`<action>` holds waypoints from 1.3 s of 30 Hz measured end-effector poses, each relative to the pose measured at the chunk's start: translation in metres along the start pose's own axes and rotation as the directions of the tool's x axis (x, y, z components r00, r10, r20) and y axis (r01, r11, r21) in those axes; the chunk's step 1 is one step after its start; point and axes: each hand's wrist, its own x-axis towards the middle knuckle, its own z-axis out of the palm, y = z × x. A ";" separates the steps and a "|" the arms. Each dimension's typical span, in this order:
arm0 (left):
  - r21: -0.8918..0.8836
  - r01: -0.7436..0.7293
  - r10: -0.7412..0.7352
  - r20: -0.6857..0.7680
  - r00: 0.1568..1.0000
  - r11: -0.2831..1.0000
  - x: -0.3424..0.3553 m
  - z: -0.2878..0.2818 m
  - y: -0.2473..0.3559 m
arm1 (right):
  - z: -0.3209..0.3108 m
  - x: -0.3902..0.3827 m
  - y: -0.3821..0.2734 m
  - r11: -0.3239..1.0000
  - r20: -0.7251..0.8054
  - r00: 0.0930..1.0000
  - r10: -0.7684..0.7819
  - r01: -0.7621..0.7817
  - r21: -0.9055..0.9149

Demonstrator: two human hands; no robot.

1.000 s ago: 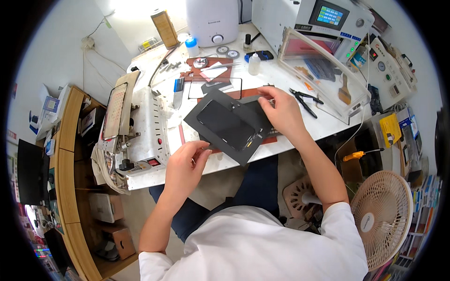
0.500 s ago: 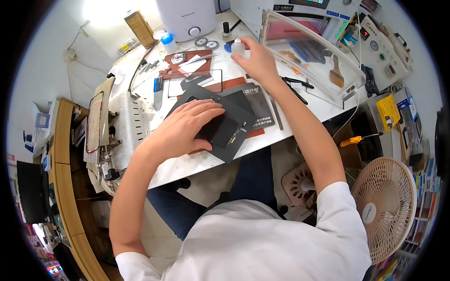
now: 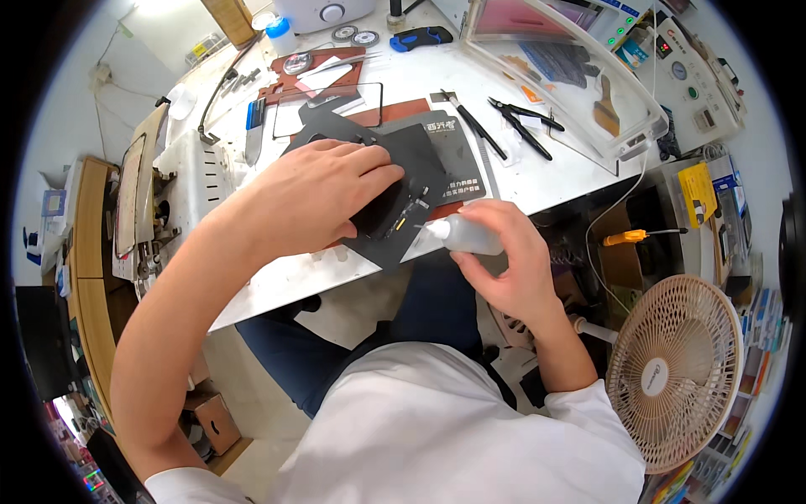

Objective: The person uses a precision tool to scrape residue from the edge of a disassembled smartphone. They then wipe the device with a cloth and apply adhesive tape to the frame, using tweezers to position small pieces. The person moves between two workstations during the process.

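- We have a white worktable before us, its near edge running above the lap.
- At its left end we see a white slotted machine.
- On the tabletop we have a dark grey sheet, set askew and overlapping a grey printed board.
- Our left hand lies palm down across a black phone-like panel, fingers close together, thumb toward the panel's near side; whether it grips or only presses, we cannot tell.
- Our right hand pinches a small translucent bottle between thumb and fingers.
- The panel rests on the dark grey sheet, partly hidden by the left hand, its uncovered end toward the right hand.
- Beyond the printed board, to the right, we see black cutters, handles parted.
- The bottle is tipped over, its thin nozzle pointing left, near the panel's uncovered end.
- At that end we spot a yellow piece, too tiny to make out.
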 end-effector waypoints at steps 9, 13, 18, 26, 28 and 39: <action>0.052 -0.063 0.063 0.003 0.998 0.997 0.001 -0.003 -0.004 | 0.005 -0.004 -0.006 0.976 0.076 0.987 -0.142 0.152 -0.155; 0.130 -0.163 0.176 -0.094 0.980 0.978 -0.003 0.007 -0.010 | 0.005 -0.001 -0.011 0.977 0.061 0.988 -0.141 0.148 -0.152; 0.233 -0.229 0.242 -0.031 0.970 0.945 -0.002 0.007 -0.012 | 0.004 0.008 -0.013 0.962 0.100 0.978 -0.184 0.200 -0.186; 0.302 -0.279 0.298 -0.017 0.955 0.911 0.001 0.010 -0.017 | 0.002 0.011 -0.015 0.954 0.142 0.978 -0.151 0.182 -0.239; 0.322 -0.281 0.307 -0.033 0.951 0.904 0.001 0.013 -0.018 | 0.000 0.011 -0.014 0.949 0.134 0.979 -0.153 0.183 -0.256; 0.301 -0.257 0.278 -0.026 0.960 0.918 0.000 0.011 -0.016 | -0.006 0.012 -0.007 0.945 0.095 0.989 -0.110 0.134 -0.297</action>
